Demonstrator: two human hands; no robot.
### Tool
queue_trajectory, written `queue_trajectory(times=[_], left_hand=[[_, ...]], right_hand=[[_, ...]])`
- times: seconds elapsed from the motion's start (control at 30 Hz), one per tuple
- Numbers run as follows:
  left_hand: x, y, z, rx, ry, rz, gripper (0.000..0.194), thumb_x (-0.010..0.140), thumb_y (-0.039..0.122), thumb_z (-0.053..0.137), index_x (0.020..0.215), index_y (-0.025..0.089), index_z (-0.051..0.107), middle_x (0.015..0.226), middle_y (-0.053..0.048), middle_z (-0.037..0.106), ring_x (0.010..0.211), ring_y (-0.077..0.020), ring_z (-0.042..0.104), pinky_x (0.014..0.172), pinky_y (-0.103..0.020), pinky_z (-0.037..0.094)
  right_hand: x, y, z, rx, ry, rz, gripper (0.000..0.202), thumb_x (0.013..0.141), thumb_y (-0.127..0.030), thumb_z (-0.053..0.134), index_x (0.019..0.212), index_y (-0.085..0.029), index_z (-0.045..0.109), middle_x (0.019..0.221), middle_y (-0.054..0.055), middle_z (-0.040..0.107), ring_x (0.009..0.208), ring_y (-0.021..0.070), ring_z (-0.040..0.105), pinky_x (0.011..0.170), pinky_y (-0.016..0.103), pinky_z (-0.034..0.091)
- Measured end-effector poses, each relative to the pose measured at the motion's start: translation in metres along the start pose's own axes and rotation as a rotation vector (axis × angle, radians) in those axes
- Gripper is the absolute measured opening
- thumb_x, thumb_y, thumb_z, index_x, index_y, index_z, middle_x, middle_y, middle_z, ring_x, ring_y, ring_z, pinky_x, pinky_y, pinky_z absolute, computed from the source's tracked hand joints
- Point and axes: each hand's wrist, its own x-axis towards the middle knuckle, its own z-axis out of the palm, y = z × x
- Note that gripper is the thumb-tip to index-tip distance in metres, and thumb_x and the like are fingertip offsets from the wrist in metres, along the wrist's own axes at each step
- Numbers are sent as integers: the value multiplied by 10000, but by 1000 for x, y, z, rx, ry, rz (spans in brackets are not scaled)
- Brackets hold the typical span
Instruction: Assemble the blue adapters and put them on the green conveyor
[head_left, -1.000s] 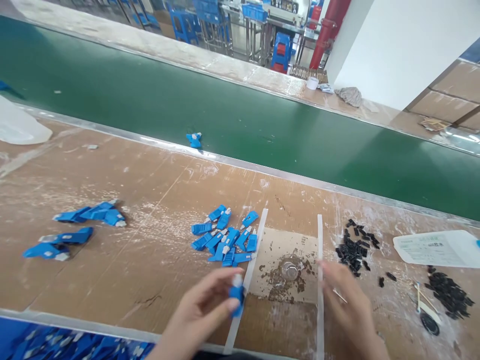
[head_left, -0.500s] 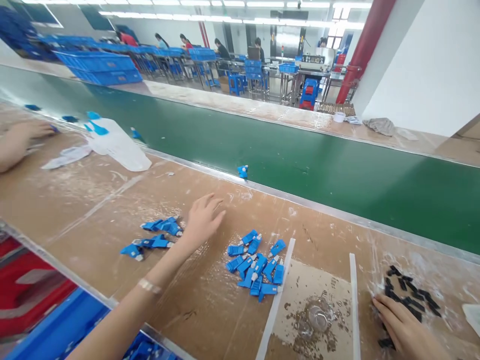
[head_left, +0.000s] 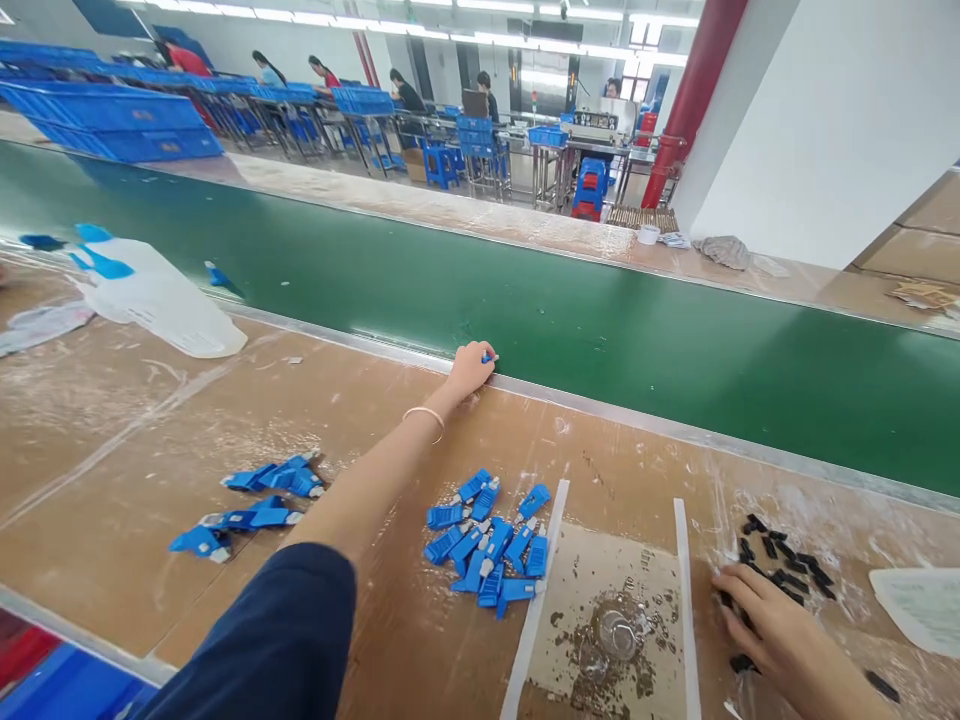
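My left hand (head_left: 472,367) reaches out to the near edge of the green belt. Its fingers are closed around a small blue plastic piece (head_left: 487,357), part of which shows past the fingertips. My right hand (head_left: 772,620) rests low on the right among small black plastic pieces (head_left: 814,572). Its fingers are curled together, and what they hold, if anything, is hidden. Between my hands lies a pile of blue plastic pieces with pale tips (head_left: 480,540). More blue pieces (head_left: 251,515) are spread to the left of my left forearm.
A green conveyor belt (head_left: 360,260) crosses behind the brown worktable (head_left: 360,400). A wet board (head_left: 570,560) with a small round clear dish (head_left: 621,635) sits between white tape strips. A white spray bottle (head_left: 165,300) lies at the left. Blue crates (head_left: 127,120) stand beyond the belt.
My left hand has moved forward from the table to the belt edge and closed on the blue piece there. My right hand stays by the black pieces. The view has shifted right.
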Motion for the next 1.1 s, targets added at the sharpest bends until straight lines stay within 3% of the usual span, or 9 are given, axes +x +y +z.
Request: queue_trajectory(times=[0.1,0.23,0.33,0.43,0.57,0.7,0.8,0.93,1.1], left_hand=[[-33,18,11,-71,-105,156,282,942,333,608,1158,152,619,1195,-91,638,1071,-240,626,933,-472,524],[-97,44,16,-181,-274,386,149,925,208,549,1028,172,649,1095,-83,685,1094,-241,607,991,-442,472],[-138,59,6,-253,-420,524,190,891,168,523,1019,203,660,1055,-58,715,1047,-217,634,957,-370,486],[-165,69,-15,-285,-438,557,255,901,181,475,1088,194,648,1206,-96,678,1156,-240,595,1005,-387,446],[-204,85,-46,-492,-277,258,201,914,306,489,1026,203,621,982,-64,698,911,-213,645,829,-342,480],[-258,106,-49,-1125,-675,-207,179,820,364,628,824,220,521,591,73,521,484,-101,482,537,-238,379],[-295,116,-31,-1543,-927,-444,225,702,279,714,842,178,570,754,11,636,682,-122,586,657,-237,422],[-324,120,-7,-1833,-938,-605,356,689,235,751,1015,121,668,997,-91,693,955,-182,621,876,-296,436],[-335,123,2,-1865,-899,-695,457,717,317,837,1107,130,687,1016,-85,685,954,-195,661,904,-326,460]], right_hand=[[11,-21,-15,480,-16,243,226,915,-297,574,1064,-243,736,977,65,712,759,152,706,665,194,587],[13,-58,-10,1166,217,680,239,768,-412,794,953,-260,801,1075,97,734,953,223,718,780,248,603],[6,-83,3,1505,292,919,309,686,-424,872,946,-271,806,1079,103,750,891,215,736,790,255,609],[0,-99,9,1640,301,955,312,702,-392,873,975,-261,801,1045,108,760,835,193,747,764,217,608],[-6,-109,11,1512,371,761,242,812,-344,795,1047,-290,771,1074,76,757,907,201,744,802,251,615],[-12,-112,14,965,308,491,399,899,-244,692,1289,-295,625,1124,58,740,1025,182,711,911,286,581],[-14,-113,18,646,212,303,486,947,-226,612,1412,-286,484,1139,39,727,1059,164,690,967,303,549],[-11,-113,21,506,140,207,522,989,-216,535,1481,-266,368,1179,47,703,1115,176,655,967,325,543],[-7,-112,21,463,131,159,517,1002,-217,514,1491,-246,349,1195,56,695,1147,189,634,954,328,545]])
